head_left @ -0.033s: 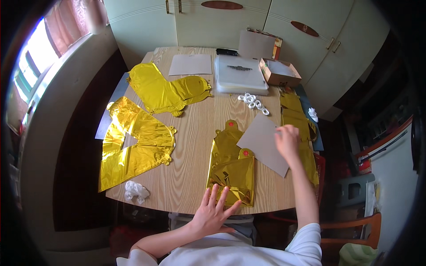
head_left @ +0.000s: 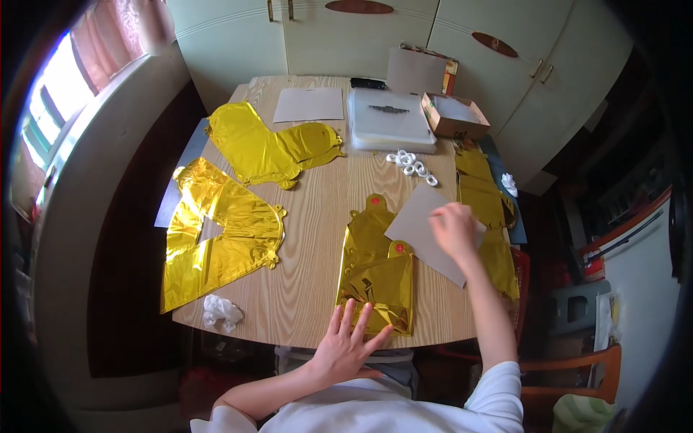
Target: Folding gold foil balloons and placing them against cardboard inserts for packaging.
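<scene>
A shiny gold foil balloon [head_left: 361,252], folded flat with two red dots on its tabs, lies at the table's near edge. My left hand [head_left: 346,346] rests on its lower end, fingers spread out flat. Beside it, a grey card [head_left: 415,229] lies slanted and reaches the foil's right edge. Over this card hovers my right hand [head_left: 455,229], its fingers curled together; whatever they hold, if anything, is hidden. Two more flat gold foil balloons, one by the left edge [head_left: 249,238] and one farther back [head_left: 249,144], are spread on the table.
White rolls of tape or ribbon [head_left: 413,167] sit behind the card, near a stack of clear plastic sheets [head_left: 382,123] and an open cardboard box [head_left: 455,119]. More gold foil [head_left: 480,187] lies along the right edge. Crumpled white tissue [head_left: 222,312] is at the near left.
My right hand has shifted a little to the left and slightly nearer over the grey card. My left hand and the foil balloons have stayed put.
</scene>
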Available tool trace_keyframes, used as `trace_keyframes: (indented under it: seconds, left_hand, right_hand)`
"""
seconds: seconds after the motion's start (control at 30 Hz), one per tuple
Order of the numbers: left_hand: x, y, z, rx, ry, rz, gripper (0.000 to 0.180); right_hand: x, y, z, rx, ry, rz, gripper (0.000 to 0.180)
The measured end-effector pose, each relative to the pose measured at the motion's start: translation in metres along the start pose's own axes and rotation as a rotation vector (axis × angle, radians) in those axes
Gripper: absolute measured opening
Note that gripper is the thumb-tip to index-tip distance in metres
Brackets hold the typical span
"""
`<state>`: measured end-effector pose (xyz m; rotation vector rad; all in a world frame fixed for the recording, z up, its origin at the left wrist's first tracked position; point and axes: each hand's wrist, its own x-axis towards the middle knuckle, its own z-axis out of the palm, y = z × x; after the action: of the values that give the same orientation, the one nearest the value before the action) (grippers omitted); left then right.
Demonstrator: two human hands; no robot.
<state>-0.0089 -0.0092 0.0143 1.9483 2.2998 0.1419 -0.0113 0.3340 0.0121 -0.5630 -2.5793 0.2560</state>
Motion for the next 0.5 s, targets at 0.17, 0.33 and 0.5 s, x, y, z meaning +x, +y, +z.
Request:
trace_keyframes:
  seconds: [0.17, 0.33, 0.5]
  left_hand:
    - [0.001, 0.0, -0.003, -0.001, 0.002, -0.006, 0.098]
    - [0.002, 0.0, -0.003, 0.014, -0.004, 0.004, 0.098]
    - [0.002, -0.001, -0.002, 0.001, -0.002, 0.002, 0.097]
  right_hand:
    - [0.007, -0.108, 0.029, 0.177, -0.506, -0.052, 0.025]
    - [0.021, -0.128, 0.054, 0.257, -0.621, 0.078, 0.024]
    - [0.021, -0.13, 0.061, 0.271, -0.627, 0.061, 0.022]
